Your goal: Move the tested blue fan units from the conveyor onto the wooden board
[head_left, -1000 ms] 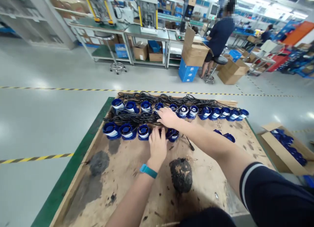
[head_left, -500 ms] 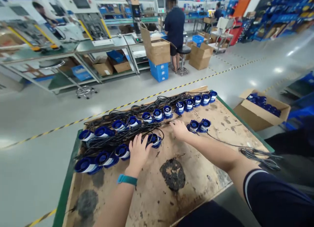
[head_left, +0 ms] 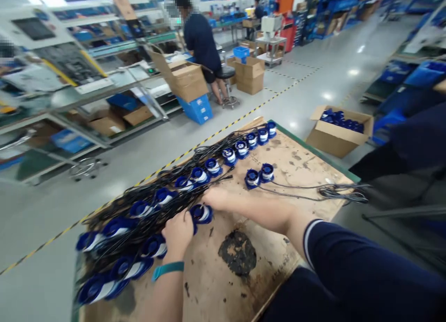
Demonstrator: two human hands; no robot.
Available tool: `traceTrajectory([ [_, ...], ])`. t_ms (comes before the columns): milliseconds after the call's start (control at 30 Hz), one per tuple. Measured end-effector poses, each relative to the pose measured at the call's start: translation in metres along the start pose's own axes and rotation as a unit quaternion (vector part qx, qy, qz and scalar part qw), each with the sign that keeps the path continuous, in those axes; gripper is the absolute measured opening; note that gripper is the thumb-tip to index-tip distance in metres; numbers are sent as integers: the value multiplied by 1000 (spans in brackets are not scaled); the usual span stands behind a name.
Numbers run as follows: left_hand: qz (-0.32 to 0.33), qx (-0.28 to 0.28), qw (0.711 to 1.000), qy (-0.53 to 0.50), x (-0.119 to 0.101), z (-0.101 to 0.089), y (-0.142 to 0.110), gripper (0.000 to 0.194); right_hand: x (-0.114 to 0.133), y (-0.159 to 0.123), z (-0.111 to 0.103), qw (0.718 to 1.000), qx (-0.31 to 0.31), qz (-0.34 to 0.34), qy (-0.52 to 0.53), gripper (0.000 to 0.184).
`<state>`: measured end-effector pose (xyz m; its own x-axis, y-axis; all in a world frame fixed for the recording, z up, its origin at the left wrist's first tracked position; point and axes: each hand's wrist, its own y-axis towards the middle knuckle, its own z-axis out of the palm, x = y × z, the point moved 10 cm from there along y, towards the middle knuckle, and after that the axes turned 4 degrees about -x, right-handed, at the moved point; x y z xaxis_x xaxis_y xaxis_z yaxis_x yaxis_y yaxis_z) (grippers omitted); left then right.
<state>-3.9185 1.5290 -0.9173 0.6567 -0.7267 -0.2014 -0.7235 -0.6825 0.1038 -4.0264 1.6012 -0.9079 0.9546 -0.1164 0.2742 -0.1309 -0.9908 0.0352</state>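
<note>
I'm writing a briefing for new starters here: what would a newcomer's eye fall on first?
Probably the slanting rows of blue housings on the wooden board, with tangled black cables between and behind them. Next, the left hand, with a teal wristband below it, and the right hand, both near the right end of the nearer row. Closer to the wearer, a dark, rough patch marks the board.
</note>
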Motion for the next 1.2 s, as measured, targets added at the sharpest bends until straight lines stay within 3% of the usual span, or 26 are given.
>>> traceTrajectory([
  [133, 81, -107, 990, 54, -33, -24, -15, 73, 4, -12, 8, 1000, -14, 23, 15, 24],
  [233, 172, -121, 975, 73, -66, -26, -27, 83, -9, -71, -4, 993, -105, 44, 35, 37],
  [300, 211, -96, 967, 103, -80, -17, -29, 76, -37, -137, -13, 986, -137, 84, 44, 50],
  [367, 228, -66, 961, 142, -84, -7, -24, 60, -88, -220, -23, 972, -143, 183, 45, 54],
  [400, 233, -50, 959, 155, -84, -3, -20, 54, -122, -268, -29, 952, -148, 267, 36, 54],
  [467, 240, -23, 958, 159, -81, 2, -12, 50, -190, -374, -46, 873, -166, 458, -19, 54],
  [500, 241, -12, 959, 151, -79, 3, -10, 49, -216, -420, -53, 835, -166, 522, -51, 54],
  [533, 242, -3, 961, 138, -77, 3, -8, 48, -237, -457, -56, 812, -155, 559, -66, 54],
  [600, 239, 0, 965, 108, -76, 2, -8, 50, -267, -502, -52, 802, -120, 583, -56, 47],
  [700, 248, -50, 964, 80, -88, -6, -13, 64, -281, -518, -42, 838, -90, 538, -16, 34],
  [767, 288, -76, 953, 53, -113, -5, -18, 73, -281, -520, -42, 852, -93, 516, -12, 38],
  [900, 398, -50, 916, -13, -196, 18, -15, 78, -277, -542, -49, 838, -108, 534, 2, 53],
  [1033, 433, -33, 901, 11, -281, 45, 0, 65, -269, -560, -44, 840, -91, 534, 31, 48],
  [1100, 442, -18, 896, 37, -310, 58, 5, 61, -270, -563, -45, 838, -89, 538, 15, 42],
  [1200, 455, -4, 888, 62, -328, 71, 8, 54, -273, -559, -45, 842, -73, 534, 1, 27],
])
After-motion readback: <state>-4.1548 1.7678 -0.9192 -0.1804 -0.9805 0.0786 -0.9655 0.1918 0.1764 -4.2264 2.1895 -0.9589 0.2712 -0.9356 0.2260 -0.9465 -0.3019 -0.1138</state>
